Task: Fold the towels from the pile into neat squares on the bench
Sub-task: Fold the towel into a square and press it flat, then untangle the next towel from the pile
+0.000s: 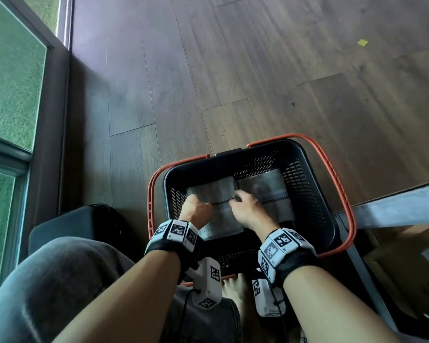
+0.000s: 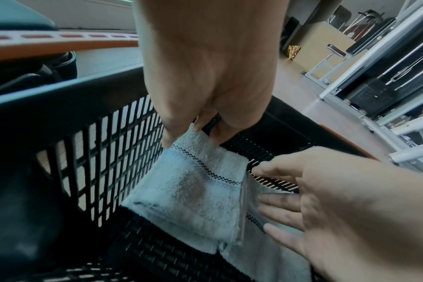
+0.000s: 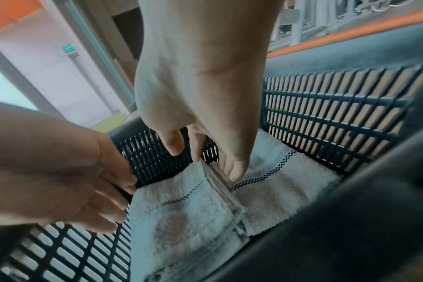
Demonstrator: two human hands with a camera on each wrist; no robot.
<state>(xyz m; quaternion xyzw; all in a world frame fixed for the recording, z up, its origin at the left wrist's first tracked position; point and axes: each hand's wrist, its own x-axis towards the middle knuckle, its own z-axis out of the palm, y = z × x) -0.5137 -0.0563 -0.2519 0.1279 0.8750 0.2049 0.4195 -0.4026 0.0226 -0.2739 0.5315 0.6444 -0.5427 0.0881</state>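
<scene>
Two folded white towels with a black checked stripe lie side by side in a black slatted basket (image 1: 305, 154) with orange handles. My left hand (image 1: 195, 206) is at the left edge of the left towel (image 1: 223, 219); in the left wrist view its thumb and fingers (image 2: 174, 139) pinch that towel's (image 2: 200, 190) far corner. My right hand (image 1: 248, 209) reaches down with straight fingers (image 3: 234, 171) into the gap between the left towel (image 3: 181, 209) and the right towel (image 3: 278, 190), touching the folded edge. The towels' near ends are partly hidden by my hands.
The basket stands on a dark wooden floor (image 1: 258, 70). A black padded bench (image 1: 67, 226) is at my left, beside a glass wall (image 1: 10, 95). A grey metal frame (image 1: 394, 206) and a cardboard box (image 1: 406, 256) are at the right. My knee (image 1: 47, 280) is below.
</scene>
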